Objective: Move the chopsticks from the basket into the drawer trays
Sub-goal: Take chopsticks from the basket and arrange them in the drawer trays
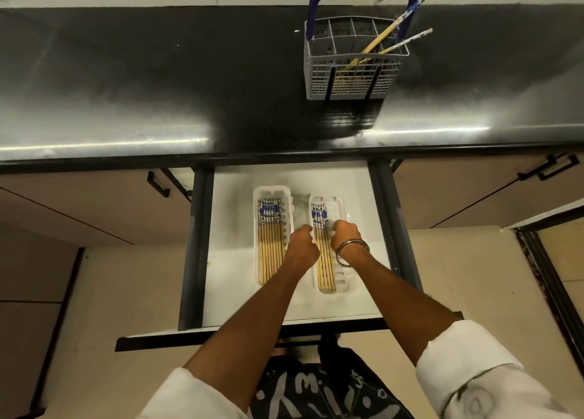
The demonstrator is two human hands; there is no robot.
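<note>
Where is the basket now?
The basket stands on the dark counter, upper right of the head view, behind the open drawer, two chopsticks inside.

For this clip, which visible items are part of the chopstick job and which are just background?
Part of the job:
- grey plastic cutlery basket with blue handle
- two chopsticks left in it
- left white tray, nearly full
- right white tray, partly filled
- open white drawer
- left hand, right hand

Background:
- dark countertop
- black cabinet handles
- metal bangle
</note>
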